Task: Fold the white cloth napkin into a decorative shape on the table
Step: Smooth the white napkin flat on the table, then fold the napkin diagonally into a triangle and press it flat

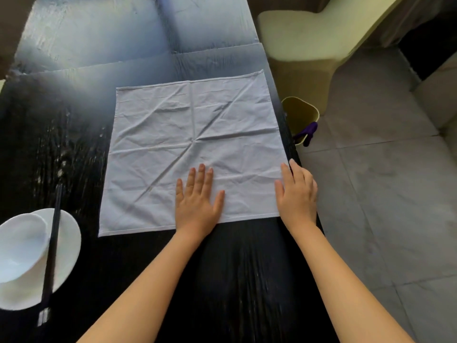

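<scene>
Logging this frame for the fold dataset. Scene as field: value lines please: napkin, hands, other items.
napkin: white cloth napkin, spread flat, unfolded, creased, on dark table
left hand: left hand flat, palm down on napkin's near edge
right hand: right hand flat at napkin's near right corner, by table edge
tableware: white bowl on plate, dark chopsticks across them, near left
floor: bin, chair on the right

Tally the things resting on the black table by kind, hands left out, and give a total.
White square cloth napkin: 1
White round plate: 1
White ceramic bowl: 1
Dark chopsticks: 2
Total: 5
</scene>
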`<state>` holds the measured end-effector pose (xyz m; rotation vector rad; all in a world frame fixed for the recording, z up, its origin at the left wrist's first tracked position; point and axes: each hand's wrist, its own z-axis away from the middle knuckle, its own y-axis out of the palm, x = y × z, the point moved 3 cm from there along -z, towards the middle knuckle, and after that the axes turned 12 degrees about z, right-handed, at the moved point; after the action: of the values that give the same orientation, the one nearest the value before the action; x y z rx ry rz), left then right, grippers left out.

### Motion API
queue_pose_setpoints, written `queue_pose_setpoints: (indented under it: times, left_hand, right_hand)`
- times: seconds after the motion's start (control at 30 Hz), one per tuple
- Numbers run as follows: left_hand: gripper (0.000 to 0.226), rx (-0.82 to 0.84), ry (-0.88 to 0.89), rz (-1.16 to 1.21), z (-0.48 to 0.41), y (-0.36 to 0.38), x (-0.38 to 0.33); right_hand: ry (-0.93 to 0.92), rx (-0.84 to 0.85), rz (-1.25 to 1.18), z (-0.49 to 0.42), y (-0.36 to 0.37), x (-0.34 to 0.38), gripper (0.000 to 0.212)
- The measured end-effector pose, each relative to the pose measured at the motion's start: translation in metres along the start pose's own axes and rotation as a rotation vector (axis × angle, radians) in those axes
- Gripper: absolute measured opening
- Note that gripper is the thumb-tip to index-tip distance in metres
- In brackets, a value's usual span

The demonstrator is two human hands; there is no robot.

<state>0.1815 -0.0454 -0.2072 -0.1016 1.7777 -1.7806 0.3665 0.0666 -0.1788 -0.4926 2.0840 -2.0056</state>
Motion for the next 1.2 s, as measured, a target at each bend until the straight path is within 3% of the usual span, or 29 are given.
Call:
queue_pose_setpoints:
  times: [0.13,0.4,0.5,0.6,0.67,0.77,0.87,0.97,1.2]
  left_hand:
    - [0.069,0.045,0.007,0.001,0.002,-0.006,0.004]
    - [0.070,0.140,-0.063,0.089,0.000,-0.013,-0.012]
    - [0.076,0.143,0.155,0.282,0.015,-0.011,-0.056]
    - [0.070,0.207,0.398,0.398,0.033,-0.001,-0.092]
    - [0.048,0.039,0.418,0.408,0.033,0.000,-0.096]
    - [0.023,-0.176,0.167,0.575,0.027,-0.015,-0.087]
    - [0.014,-0.130,-0.053,0.842,0.022,-0.030,-0.074]
    - [0.008,-0.115,-0.156,1.028,0.016,-0.055,-0.063]
    - [0.026,-0.179,-0.347,1.418,-0.015,-0.111,-0.022]
  right_hand:
    - [0.048,-0.102,-0.010,0.019,-0.007,-0.006,0.037]
    - [0.224,0.230,-0.262,0.008,-0.026,-0.003,0.033]
    - [0.250,0.335,-0.374,0.003,-0.025,-0.004,0.026]
    - [0.339,0.403,-0.809,0.002,-0.028,-0.005,0.031]
    - [0.295,0.421,-0.946,0.000,-0.038,-0.003,0.027]
    - [0.128,0.440,-0.950,-0.005,-0.052,0.005,0.020]
    - [-0.069,0.440,-0.804,-0.015,-0.059,0.015,0.030]
    - [-0.221,0.372,-0.678,-0.032,-0.067,0.035,0.018]
    - [-0.415,0.137,-0.569,-0.090,-0.077,0.112,0.007]
